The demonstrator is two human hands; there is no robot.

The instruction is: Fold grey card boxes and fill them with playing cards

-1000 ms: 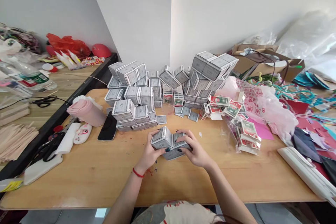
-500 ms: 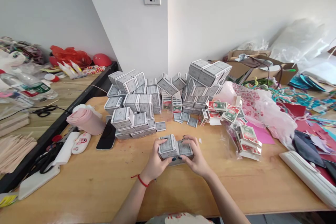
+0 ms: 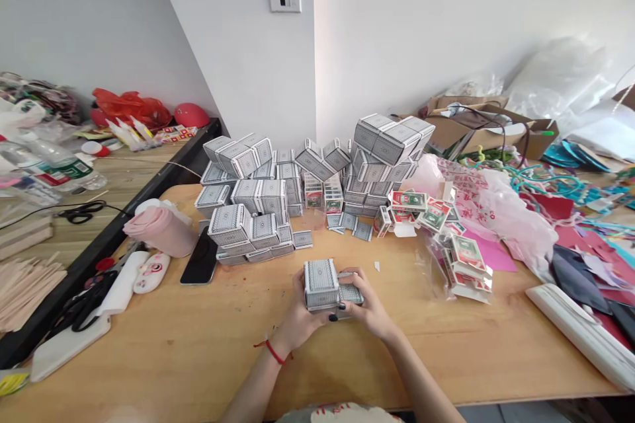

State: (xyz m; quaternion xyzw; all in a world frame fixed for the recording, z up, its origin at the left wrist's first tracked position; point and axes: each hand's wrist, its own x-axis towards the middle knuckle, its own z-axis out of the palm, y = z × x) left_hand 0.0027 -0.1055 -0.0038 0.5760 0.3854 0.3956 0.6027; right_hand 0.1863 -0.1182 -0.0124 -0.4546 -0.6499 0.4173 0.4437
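Your left hand has the left end of the card block gripped, thumb along its lower front. Your right hand is wrapped on the right, lower end: fingers over the top, thumb on the front, its tip near the left thumb. The block is grey-patterned, taller on the left, and sits about midway between the left and right edges of the table, between the stacks and the front edge. Can't tell if its underside touches the wood.

Beyond your hands toward the back edge: left stack and right stack, same grey pattern. Loose cards lie in front of the right stack. Red-and-green boxes are off to its right. Phone is left of the left stack, pink cup nearer the left edge. White case lies slanted toward the front right corner.
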